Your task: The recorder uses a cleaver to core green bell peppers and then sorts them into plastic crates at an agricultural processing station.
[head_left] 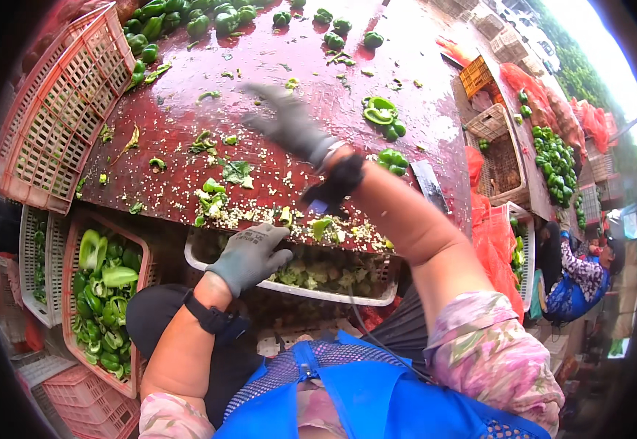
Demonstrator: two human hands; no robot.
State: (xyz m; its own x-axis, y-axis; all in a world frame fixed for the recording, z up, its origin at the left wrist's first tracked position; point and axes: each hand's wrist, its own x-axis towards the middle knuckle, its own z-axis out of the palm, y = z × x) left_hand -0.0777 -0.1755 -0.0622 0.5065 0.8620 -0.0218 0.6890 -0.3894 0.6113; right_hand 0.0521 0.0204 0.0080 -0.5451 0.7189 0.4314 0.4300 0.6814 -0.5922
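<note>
My left hand (251,257), in a grey glove, rests at the near edge of a wet red table (186,124), thumb apart from its fingers and nothing visibly held. A small pepper scrap (285,216) lies just beyond its fingertips. Reaching over the tabletop is my gloved right hand (293,126), smeared by motion, fingers apart and apparently holding nothing. Pepper seeds and scraps (238,173) litter the table around both hands. Below the near edge, a white-rimmed crate (318,293) holds pale green pepper trimmings. To the right lie a cut green pepper (380,111) and a flat blade (429,184).
Whole green peppers (227,22) are piled at the far left. An orange crate (66,110) leans at the table's left side. Beside my left leg stands a crate of halved peppers (106,307). Red mesh bags (495,245) hang at right; a co-worker (578,282) sits farther off.
</note>
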